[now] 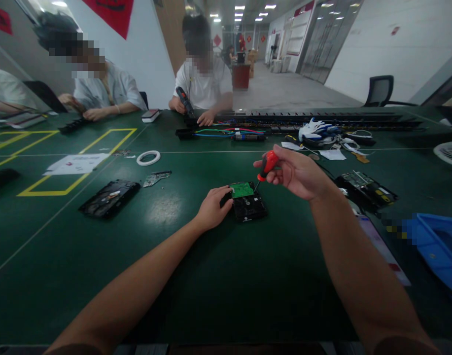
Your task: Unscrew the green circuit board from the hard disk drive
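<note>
While the left hand (pixel 212 208) sets its fingers (pixel 220 191) and thumb narrowly about the left edge of a hard disk drive (pixel 249 208), the right hand (pixel 298 170) holds a red-and-black screwdriver (pixel 267 164) above the drive's far right corner. From where I stand, the drive lies flat on the green desk (pixel 266 276), squarely before the person, its green circuit board (pixel 241 190) face up on the far half. The right fingers and thumb are closed around the screwdriver's handle, and its thin shaft slants down towards the board's right edge; I cannot tell whether the tip touches a screw. Well to the left sits a dark casing (pixel 111 198) with small bits on top, near a flat metal piece (pixel 157 178) and a white tape roll (pixel 148 163). Some paper sheets (pixel 76 163) lie partly over a yellow-taped outline (pixel 41 194). Beyond the right forearm I see an opened black unit (pixel 368 190) and, nearer the person, a blue plastic bin (pixel 440 251). White-and-blue gloves (pixel 314 130) are heaped further off. Across the desk, a co-worker in a white shirt (pixel 211 86) holds an electric screwdriver (pixel 185 100) beside bundled coloured wires (pixel 226 131).
</note>
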Demonstrator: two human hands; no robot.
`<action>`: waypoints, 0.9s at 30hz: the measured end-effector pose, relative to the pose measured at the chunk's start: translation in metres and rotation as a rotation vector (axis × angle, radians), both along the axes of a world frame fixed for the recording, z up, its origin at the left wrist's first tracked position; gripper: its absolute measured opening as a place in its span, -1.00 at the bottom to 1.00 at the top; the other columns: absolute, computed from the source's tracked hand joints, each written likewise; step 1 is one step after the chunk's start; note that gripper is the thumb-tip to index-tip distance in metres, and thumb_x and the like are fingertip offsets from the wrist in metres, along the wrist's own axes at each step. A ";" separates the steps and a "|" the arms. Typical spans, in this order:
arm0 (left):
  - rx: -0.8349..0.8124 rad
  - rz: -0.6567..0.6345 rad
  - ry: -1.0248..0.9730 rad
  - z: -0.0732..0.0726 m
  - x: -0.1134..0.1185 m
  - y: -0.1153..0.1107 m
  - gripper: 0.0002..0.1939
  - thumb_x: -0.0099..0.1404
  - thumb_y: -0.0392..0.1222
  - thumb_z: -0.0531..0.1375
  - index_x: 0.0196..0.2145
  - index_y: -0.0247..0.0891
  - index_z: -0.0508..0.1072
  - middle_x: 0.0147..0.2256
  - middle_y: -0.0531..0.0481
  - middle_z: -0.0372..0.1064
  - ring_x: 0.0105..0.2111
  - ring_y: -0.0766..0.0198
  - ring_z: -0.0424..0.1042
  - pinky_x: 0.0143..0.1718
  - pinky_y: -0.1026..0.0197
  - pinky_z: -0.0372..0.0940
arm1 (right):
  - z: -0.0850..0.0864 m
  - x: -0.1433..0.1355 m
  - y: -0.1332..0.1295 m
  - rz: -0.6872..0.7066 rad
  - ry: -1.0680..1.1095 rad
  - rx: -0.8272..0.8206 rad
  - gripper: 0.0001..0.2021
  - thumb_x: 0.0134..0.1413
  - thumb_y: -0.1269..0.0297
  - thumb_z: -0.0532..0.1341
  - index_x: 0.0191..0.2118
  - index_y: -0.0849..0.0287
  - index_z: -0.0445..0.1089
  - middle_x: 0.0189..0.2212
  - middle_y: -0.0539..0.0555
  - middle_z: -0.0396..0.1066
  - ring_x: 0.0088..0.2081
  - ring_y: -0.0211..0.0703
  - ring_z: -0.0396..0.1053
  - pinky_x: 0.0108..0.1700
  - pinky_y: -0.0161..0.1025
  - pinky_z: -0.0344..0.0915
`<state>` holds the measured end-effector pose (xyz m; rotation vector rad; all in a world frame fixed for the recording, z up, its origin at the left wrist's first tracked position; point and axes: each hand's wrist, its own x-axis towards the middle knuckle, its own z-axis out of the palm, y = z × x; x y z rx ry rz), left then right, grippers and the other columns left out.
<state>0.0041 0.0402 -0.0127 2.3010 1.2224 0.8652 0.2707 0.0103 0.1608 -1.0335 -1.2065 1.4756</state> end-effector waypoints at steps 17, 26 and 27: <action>0.001 0.007 0.020 0.003 0.000 -0.001 -0.56 0.53 -0.11 0.20 0.30 -0.20 0.47 0.30 -0.20 0.44 0.34 -0.05 0.37 0.40 -0.23 0.29 | -0.001 0.015 -0.001 -0.203 -0.276 0.182 -0.69 0.16 0.02 0.46 -0.38 0.10 0.44 -0.44 0.05 0.47 -0.47 -0.25 0.28 -0.49 -0.25 0.19; 0.002 0.006 0.010 0.004 0.000 -0.002 -0.56 0.53 -0.12 0.20 0.30 -0.18 0.47 0.30 -0.19 0.44 0.34 -0.06 0.37 0.38 -0.25 0.31 | -0.001 0.000 -0.002 -0.117 -0.181 0.076 -0.69 0.24 -0.04 0.34 -0.17 0.13 0.55 -0.24 0.18 0.60 -0.58 -0.31 0.24 -0.65 -0.25 -0.04; 0.002 0.008 0.009 0.005 0.001 -0.002 -0.56 0.53 -0.12 0.20 0.30 -0.19 0.48 0.29 -0.20 0.45 0.33 -0.06 0.38 0.39 -0.24 0.30 | 0.000 -0.001 -0.003 -0.105 -0.174 0.070 -0.68 0.24 -0.04 0.34 -0.16 0.13 0.57 -0.22 0.19 0.61 -0.57 -0.30 0.25 -0.65 -0.25 -0.02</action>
